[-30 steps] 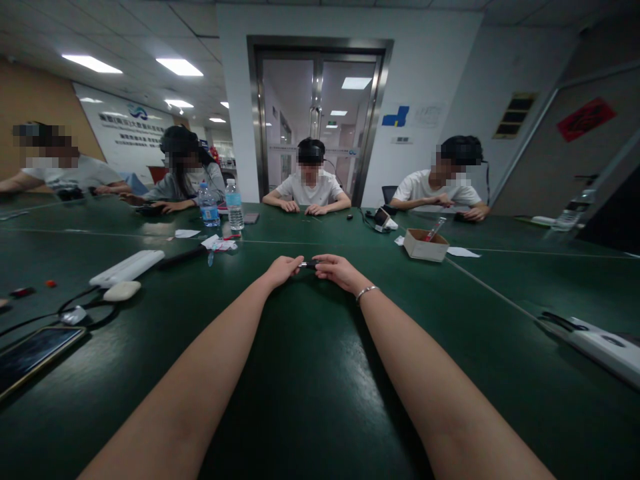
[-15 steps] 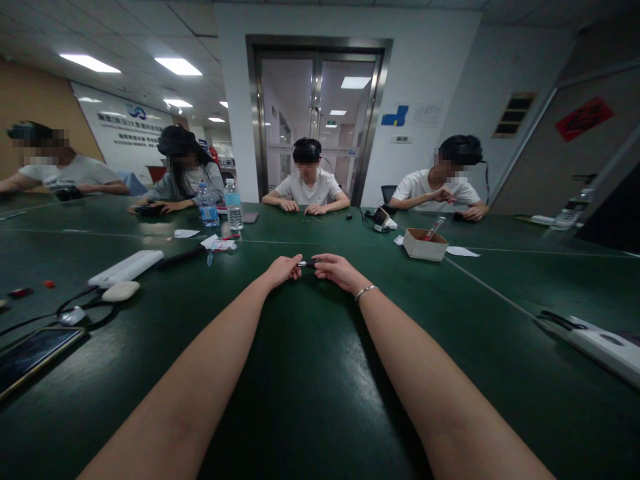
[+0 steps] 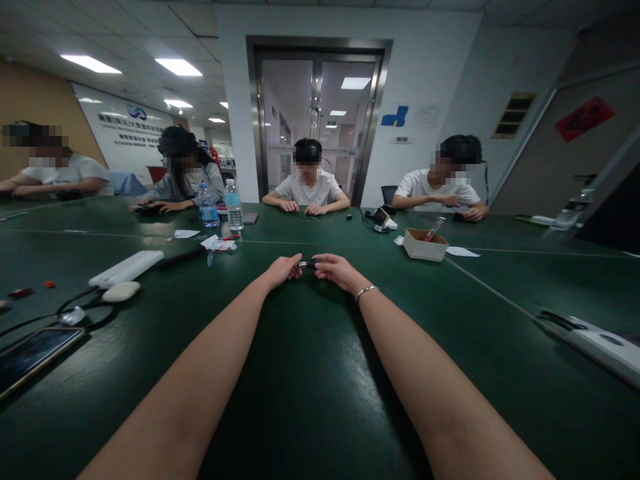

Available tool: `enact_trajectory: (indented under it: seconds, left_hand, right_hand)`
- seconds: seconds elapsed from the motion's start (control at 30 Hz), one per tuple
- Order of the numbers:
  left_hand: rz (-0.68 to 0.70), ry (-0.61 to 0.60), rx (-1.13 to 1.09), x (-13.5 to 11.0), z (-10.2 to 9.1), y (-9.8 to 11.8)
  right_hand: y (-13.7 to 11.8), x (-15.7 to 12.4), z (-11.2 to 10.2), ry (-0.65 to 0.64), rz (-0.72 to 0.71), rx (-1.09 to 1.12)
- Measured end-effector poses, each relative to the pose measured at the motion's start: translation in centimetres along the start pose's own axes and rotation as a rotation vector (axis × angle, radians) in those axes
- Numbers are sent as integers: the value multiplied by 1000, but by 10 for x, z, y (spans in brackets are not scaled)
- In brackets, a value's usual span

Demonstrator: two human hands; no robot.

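One small silver-and-black object [image 3: 307, 265] bridged the gap between left hand [image 3: 284, 270] and right hand [image 3: 336, 270], over the worktop [image 3: 310, 373]; long axis ran side to side | left pinched the silver end; right pinched the black end; neither was nearer | single piece or two: could not tell

Black object [image 3: 309, 265] with shiny metallic end, smooth glossy tabletop [image 3: 310, 380], polished metal bracelet [image 3: 365, 291], clear plastic bottle [image 3: 234, 208]
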State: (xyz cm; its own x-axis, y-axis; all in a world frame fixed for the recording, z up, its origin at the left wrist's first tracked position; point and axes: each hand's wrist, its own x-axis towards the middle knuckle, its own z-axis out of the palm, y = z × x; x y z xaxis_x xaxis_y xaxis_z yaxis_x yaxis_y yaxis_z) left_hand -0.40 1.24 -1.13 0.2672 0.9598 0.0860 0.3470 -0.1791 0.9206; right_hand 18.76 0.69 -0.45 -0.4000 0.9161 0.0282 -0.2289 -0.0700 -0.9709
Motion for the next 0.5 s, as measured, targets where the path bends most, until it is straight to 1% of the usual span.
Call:
enact_trajectory:
  seconds: [0.17,0.3,0.43,0.5]
  left_hand:
    - [-6,34,5,0,1,0]
    - [-12,16,8,-1,2,2]
    - [-25,53,-5,-2,2,5]
    - [-33,34,13,-2,1,5]
  right_hand:
    - [0,-1,0,-2,-9,2]
    - [1,0,0,-2,-10,-1]
    - [0,1,-1,1,-6,-8]
    - [0,1,-1,-2,-6,-8]
